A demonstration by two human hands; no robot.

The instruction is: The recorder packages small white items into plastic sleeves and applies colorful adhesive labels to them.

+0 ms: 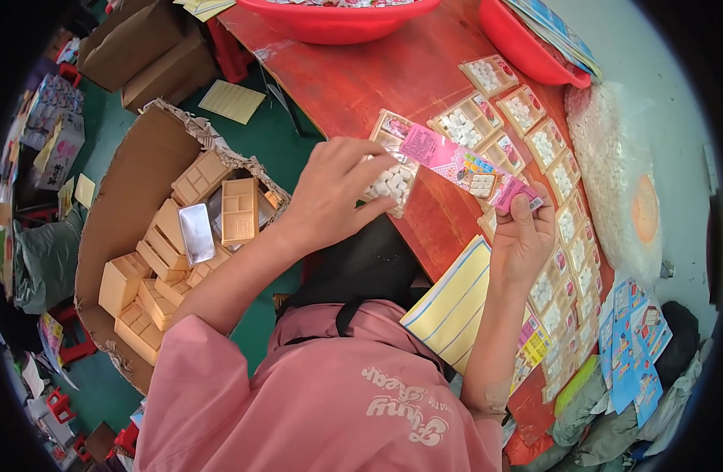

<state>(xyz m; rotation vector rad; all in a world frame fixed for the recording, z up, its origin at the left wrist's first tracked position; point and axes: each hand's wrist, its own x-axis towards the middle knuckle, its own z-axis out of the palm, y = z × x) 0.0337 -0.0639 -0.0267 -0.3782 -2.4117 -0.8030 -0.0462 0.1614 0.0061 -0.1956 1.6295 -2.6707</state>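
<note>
Right hand (522, 240): thumb and fingers pinched narrow on the lower end of a long pink printed card strip (463, 167), held slanting above the red table (361, 75). Left hand (330, 193): fingers curled down over a small tan tray of white pieces (393, 182), gripping its edge at the table's near side. Just beside: rows of filled tan trays (566, 228) along the right. Yellow label sheet (452, 307) under the right forearm. Cardboard box (133, 189) of empty trays at left, on the floor.
</note>
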